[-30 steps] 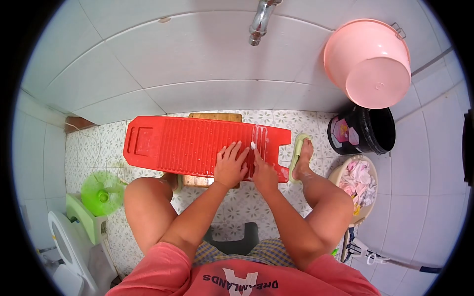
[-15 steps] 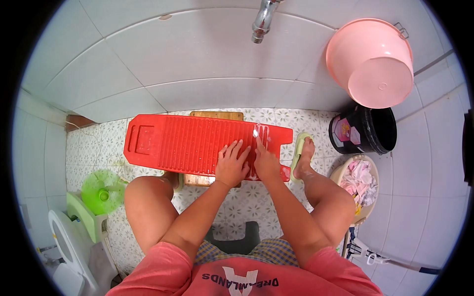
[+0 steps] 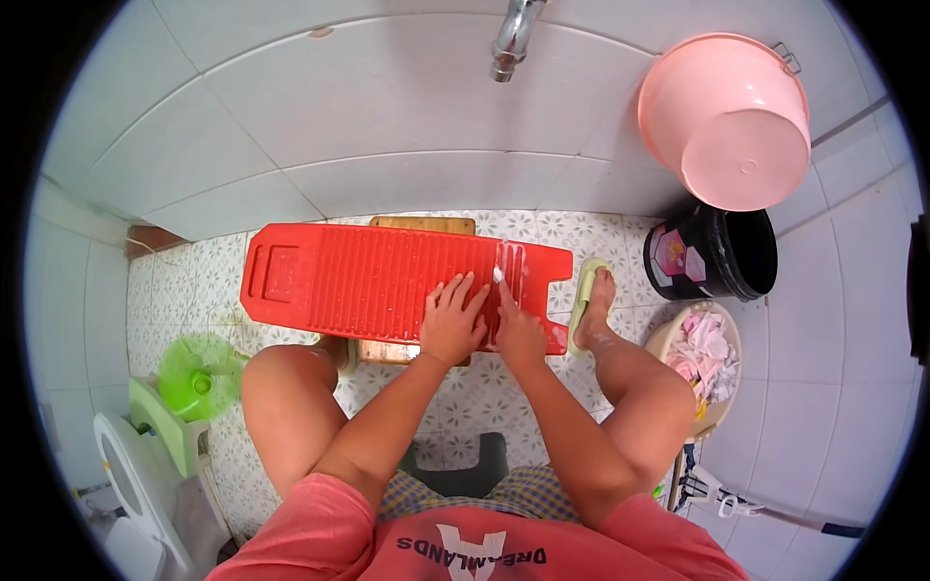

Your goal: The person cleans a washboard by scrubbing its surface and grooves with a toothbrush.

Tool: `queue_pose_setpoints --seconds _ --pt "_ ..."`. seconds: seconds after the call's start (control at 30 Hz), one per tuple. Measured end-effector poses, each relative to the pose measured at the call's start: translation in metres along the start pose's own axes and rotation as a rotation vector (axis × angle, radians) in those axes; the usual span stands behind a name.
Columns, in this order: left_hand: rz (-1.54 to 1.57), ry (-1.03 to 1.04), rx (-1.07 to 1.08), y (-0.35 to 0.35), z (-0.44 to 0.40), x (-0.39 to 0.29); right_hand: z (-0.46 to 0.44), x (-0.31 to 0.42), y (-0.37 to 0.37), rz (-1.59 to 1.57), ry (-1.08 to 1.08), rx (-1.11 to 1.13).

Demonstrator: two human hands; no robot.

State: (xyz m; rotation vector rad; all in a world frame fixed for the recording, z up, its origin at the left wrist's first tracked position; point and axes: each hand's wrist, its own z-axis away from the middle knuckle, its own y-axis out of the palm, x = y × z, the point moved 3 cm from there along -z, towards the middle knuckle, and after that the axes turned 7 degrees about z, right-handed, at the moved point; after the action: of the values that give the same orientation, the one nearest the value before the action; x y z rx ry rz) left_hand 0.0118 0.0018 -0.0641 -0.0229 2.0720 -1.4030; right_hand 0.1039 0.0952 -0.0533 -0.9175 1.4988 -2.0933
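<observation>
A red plastic washboard (image 3: 373, 281) lies across a wooden stool, its ridges wet and its right end streaked with white suds. My left hand (image 3: 451, 318) rests flat on the ridges with the fingers spread. Just to its right, my right hand (image 3: 521, 332) points its index finger along the board, while the other fingers look curled under. A small white piece (image 3: 499, 274) shows at that fingertip; whether it is a brush head, soap or foam I cannot tell. Whatever lies under the palm is hidden.
The wooden stool (image 3: 426, 225) stands under the board. To the right are a pink bucket (image 3: 712, 107), a black bucket (image 3: 668, 266) and a beige basin (image 3: 719, 418) of wet cloths. A faucet (image 3: 509, 48) juts from the wall. A toilet (image 3: 116, 455) stands left.
My right hand and the white piece at its fingertip have slid slightly toward me along the board. My left hand stays flat in about the same place.
</observation>
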Motion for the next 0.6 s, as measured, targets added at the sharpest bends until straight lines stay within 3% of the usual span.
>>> queue_pose_setpoints --seconds 0.6 --pt "0.023 0.002 -0.005 -0.003 -0.001 -0.002 -0.069 0.006 -0.008 0.014 -0.004 -0.011"
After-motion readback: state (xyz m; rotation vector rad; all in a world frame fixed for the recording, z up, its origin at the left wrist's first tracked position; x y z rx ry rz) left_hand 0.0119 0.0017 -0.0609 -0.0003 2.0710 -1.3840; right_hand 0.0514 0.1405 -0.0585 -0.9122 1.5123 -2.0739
